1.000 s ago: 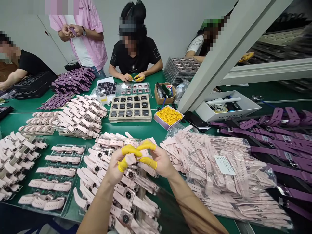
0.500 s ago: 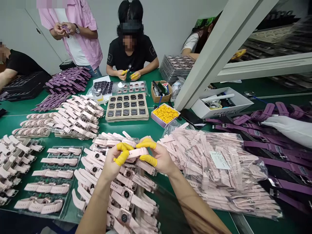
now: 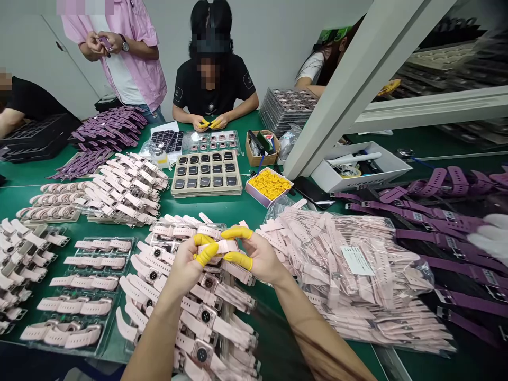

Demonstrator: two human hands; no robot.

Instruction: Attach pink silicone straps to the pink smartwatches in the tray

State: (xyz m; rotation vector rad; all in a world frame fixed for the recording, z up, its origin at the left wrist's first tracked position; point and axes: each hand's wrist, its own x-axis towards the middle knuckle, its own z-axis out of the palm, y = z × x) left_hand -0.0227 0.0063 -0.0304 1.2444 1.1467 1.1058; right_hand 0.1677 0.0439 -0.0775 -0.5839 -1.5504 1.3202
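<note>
Between my two hands is a pale pink watch strap (image 3: 227, 246), bent into a loop. My left hand (image 3: 189, 264), with yellow finger cots on thumb and finger, pinches its left end. At its right end, the yellow-tipped thumb and finger of my right hand (image 3: 257, 256) close around the strap. Whether a watch body is attached is hidden by the fingers. Directly below my hands are stacked trays of pink-strapped watches (image 3: 206, 316), several with dark round sensor backs facing up.
Bagged pink straps (image 3: 329, 264) lie to the right, purple-strapped watches (image 3: 432, 238) beyond. Trays of looped pink watches (image 3: 81, 283) stand left. Ahead are a tray of dark squares (image 3: 204, 172), a box of yellow finger cots (image 3: 270, 184) and a slanted post (image 3: 341, 106). Co-workers surround the table.
My left fingers have shifted right along the strap, covering more of its left end. Across the table, the seated co-worker's hands have come together. The white-gloved hand at right has drawn away rightward.
</note>
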